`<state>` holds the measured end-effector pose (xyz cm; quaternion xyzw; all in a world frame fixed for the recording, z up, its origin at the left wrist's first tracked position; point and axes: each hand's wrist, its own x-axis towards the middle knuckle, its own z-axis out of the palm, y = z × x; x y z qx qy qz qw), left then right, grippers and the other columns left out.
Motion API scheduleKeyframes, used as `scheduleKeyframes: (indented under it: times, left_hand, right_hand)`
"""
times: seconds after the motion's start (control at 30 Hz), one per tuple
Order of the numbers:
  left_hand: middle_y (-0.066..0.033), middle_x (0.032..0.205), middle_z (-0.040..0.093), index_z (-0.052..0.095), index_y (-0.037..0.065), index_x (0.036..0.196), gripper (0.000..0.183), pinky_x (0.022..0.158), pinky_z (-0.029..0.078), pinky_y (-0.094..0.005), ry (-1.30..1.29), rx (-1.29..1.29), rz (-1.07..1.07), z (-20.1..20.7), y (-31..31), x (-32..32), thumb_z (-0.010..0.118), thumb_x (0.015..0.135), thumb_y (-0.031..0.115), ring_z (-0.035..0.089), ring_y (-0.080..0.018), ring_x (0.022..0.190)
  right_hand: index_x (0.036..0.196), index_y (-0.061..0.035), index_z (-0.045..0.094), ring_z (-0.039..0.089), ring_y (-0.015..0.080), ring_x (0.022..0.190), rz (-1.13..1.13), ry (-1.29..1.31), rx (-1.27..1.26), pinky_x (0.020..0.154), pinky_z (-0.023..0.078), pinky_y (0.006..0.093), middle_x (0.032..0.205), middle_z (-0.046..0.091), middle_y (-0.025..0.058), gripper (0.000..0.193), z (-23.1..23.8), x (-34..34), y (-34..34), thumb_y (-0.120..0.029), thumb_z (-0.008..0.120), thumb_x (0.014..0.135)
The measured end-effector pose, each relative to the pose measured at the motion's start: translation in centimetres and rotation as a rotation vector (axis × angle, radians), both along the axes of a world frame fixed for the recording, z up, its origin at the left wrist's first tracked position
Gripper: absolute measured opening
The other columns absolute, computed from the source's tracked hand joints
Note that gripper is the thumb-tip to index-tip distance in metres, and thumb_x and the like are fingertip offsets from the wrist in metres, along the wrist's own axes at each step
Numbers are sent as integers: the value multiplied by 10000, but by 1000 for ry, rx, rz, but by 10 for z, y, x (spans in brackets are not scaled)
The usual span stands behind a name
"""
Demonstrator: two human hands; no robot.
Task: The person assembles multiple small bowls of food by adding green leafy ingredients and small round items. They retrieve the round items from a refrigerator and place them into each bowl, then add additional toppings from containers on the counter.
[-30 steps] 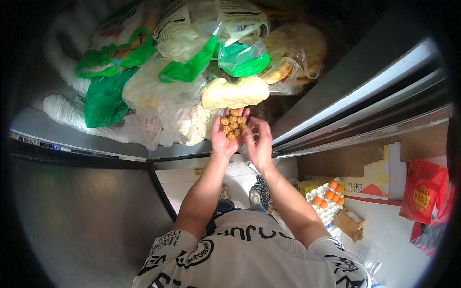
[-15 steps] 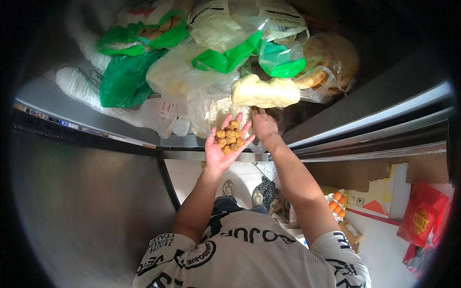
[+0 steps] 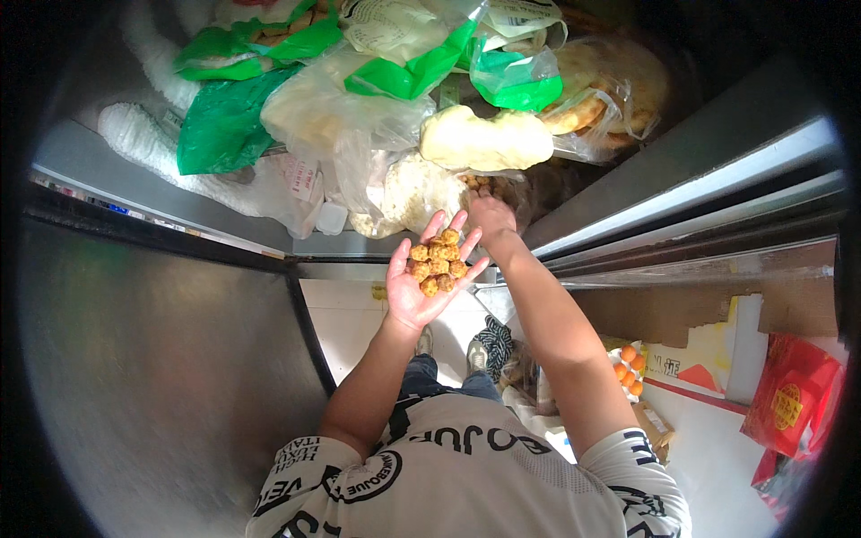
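Left hand (image 3: 417, 300) is palm up, fingers spread apart, golden-brown balls (image 3: 438, 262) clustered on the palm and finger bases. Right hand (image 3: 492, 215) is at a clear bag (image 3: 527, 191) holding similar balls; fingertips hidden, grip cannot be told. Just beyond lies a pale yellow slab (image 3: 487, 140), with a dark green bag (image 3: 224, 125) farther left.

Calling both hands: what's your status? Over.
Left hand open, palm up, holding browned balls. Right hand at more balls, grip unclear. Pale roll close beyond right hand.
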<state>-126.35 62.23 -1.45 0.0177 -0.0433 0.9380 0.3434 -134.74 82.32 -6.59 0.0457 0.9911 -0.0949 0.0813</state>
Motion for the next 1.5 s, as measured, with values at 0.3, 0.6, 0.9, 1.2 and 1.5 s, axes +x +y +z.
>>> scheduleKeyframes:
  times: [0.3, 0.6, 0.9, 1.2, 1.5]
  left_hand:
    - [-90, 1815, 281, 479, 205, 1661, 683, 1319, 151, -721, -8, -22, -29, -8, 1, 9, 599, 1049, 482, 223, -388, 1672]
    - [-119, 1812, 277, 465, 187, 1672, 685, 1312, 185, -714, -24, -20, -59, -24, 4, 8, 567, 1068, 495, 242, -404, 1663]
    - [-140, 1796, 308, 437, 167, 1685, 687, 1315, 220, -697, 160, -43, -205, -2, 46, 73, 491, 1113, 544, 320, -418, 1629]
    - [-154, 1782, 341, 353, 48, 1705, 688, 1362, 223, -462, 391, -179, -723, 35, 186, 355, 329, 1149, 452, 299, -319, 1654]
    - [-155, 1809, 278, 291, 37, 1727, 663, 1376, 155, -451, 693, 64, -1718, 73, 166, 714, 314, 1166, 389, 235, -328, 1676]
  right_hand:
    - [1208, -48, 715, 679, 415, 1284, -82, -8, -96, 1060, 583, 500, 1503, 582, 253, 263, 11, -5, 2, -65, 562, 995]
    - [1287, -37, 724, 707, 450, 1185, -42, 259, -336, 1012, 593, 497, 1457, 643, 195, 343, 41, 32, -2, -2, 563, 986]
    - [1307, 19, 700, 701, 288, 1217, -474, 742, -950, 1021, 559, 393, 1373, 696, 186, 292, 84, 268, -11, -2, 623, 1026]
    - [1405, -28, 653, 448, 473, 1545, -820, 1219, -349, 1263, 372, 564, 1583, 529, 243, 568, 128, 527, 5, -126, 820, 871]
    - [1231, -33, 719, 555, 437, 1422, -1629, 1502, 337, 1233, 417, 537, 1502, 589, 203, 336, 141, 865, -103, -114, 774, 910]
